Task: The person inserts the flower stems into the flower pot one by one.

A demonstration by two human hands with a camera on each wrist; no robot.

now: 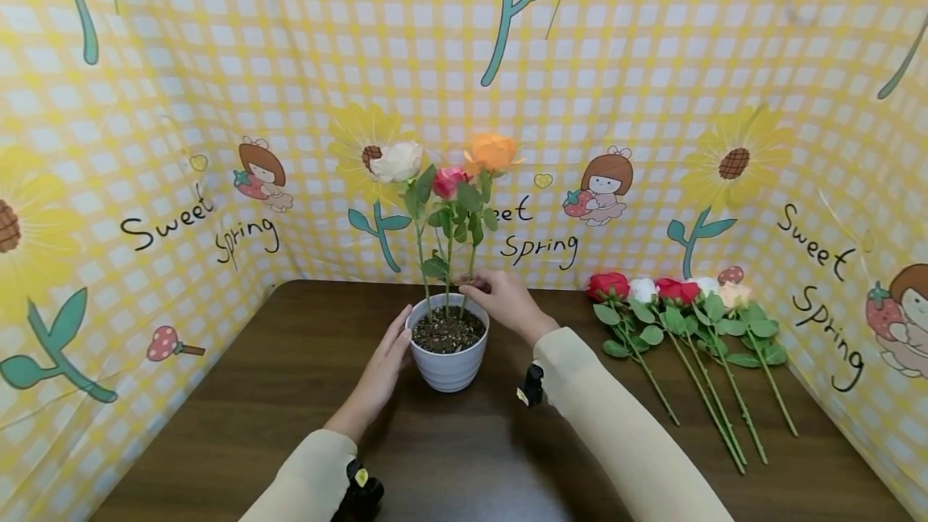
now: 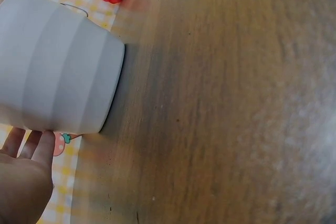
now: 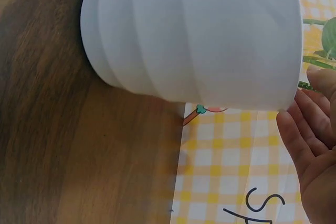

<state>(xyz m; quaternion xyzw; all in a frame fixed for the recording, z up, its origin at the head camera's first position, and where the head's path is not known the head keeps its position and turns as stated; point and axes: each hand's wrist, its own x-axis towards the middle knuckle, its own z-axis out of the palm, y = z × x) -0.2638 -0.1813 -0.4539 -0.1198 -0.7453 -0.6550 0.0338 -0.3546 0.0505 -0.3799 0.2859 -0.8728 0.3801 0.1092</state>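
A white ribbed flowerpot (image 1: 448, 369) filled with dark soil (image 1: 445, 334) stands upright on the table. Three roses rise from the soil: a white rose (image 1: 399, 162), a pinkish-red rose (image 1: 449, 182) and an orange rose (image 1: 491, 153). My left hand (image 1: 382, 366) rests along the pot's left side with its fingers extended; in the left wrist view those fingertips (image 2: 46, 139) touch the pot wall. Just above the right rim, my right hand (image 1: 507, 306) pinches the orange rose's stem low down. In the right wrist view, other fingers of the right hand (image 3: 315, 140) lie beside the rim.
On the right of the brown wooden table (image 1: 239, 409) lie several cut roses, among them a red rose (image 1: 607, 287) and a peach rose (image 1: 735, 295), stems pointing toward me. A yellow checked cloth (image 1: 435, 63) printed with flowers and figures hangs behind and at both sides.
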